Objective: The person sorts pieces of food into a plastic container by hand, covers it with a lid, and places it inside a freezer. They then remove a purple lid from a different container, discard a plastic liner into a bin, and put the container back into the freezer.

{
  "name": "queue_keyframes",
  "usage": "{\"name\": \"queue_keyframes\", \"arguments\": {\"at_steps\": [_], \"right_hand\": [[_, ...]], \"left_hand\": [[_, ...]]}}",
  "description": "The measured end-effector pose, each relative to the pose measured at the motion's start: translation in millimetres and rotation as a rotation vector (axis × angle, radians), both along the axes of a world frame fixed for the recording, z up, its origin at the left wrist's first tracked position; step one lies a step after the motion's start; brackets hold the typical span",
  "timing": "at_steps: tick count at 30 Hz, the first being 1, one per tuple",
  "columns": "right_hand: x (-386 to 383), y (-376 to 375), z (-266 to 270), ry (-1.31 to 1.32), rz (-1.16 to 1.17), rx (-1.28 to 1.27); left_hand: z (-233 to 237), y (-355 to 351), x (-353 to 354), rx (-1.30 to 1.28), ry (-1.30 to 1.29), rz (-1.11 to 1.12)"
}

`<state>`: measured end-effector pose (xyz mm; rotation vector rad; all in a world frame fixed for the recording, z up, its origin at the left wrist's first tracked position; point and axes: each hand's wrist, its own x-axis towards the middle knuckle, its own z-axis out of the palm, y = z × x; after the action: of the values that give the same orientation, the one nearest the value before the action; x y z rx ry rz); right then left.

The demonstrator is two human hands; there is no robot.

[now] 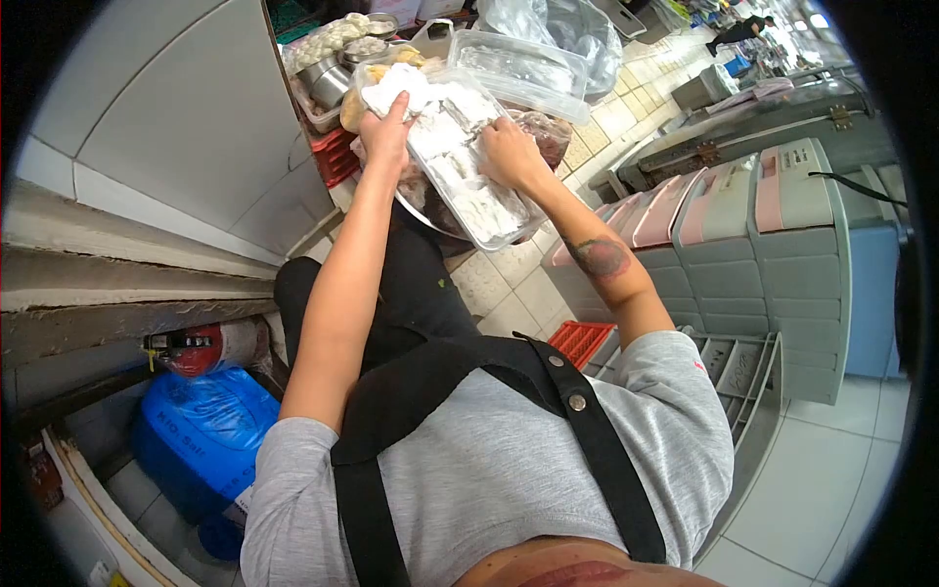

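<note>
Grey T-shirt (499,421) knit fills the lower middle of the frame, crossed by smooth black straps (367,489) with metal snaps. Above it, at upper centre, a rectangular clear plastic tray (496,243) holds matte white powder (489,210), heaped in soft, uneven clumps. The left hand (385,139) grips the tray's left side, thumb on top and the other fingers hidden. The fingers of the right hand (511,155) curl down into the powder; whether they pinch anything cannot be told.

Just below the tray shows the curved rim of a round bowl (423,217). Near its upper end stand shiny metal pots (326,80), a glossy clear container (518,68) and a crinkled plastic bag (587,44).

Beige floor tiles (504,293) show at centre, pale wall panels (176,98) at upper left. Ribbed grey bins (714,245) with pink parts line the right; a bulging blue jug (201,440) sits lower left.

The tray's long axis slants from upper left to lower right, one short end pointing toward the floor tiles.
</note>
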<state>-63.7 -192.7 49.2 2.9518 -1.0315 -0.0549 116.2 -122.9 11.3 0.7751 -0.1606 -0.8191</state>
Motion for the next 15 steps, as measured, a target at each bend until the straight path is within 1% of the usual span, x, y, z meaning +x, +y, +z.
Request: {"name": "queue_keyframes", "arguments": {"at_steps": [3,6,9,12,15], "right_hand": [[4.2,4.8,-0.4,0.053,-0.056,-0.024],[9.4,3.6,-3.2,-0.004,-0.06,-0.057],[15.5,-5.4,-5.8,0.04,-0.083,-0.033],[15.7,-9.8,-0.4,0.027,-0.08,0.018],[9.9,-8.9,8.4,-0.006,-0.018,0.082]], "left_hand": [[-1.9,-0.3,0.0,-0.017,-0.002,0.005],[-5.3,-1.2,1.0,-0.032,0.001,0.013],[-6.1,-3.2,1.4,-0.009,0.001,0.012],[-4.7,-1.6,2.5,0.028,0.003,-0.021],[-3.4,-1.1,2.3,0.032,0.003,-0.026]]}}
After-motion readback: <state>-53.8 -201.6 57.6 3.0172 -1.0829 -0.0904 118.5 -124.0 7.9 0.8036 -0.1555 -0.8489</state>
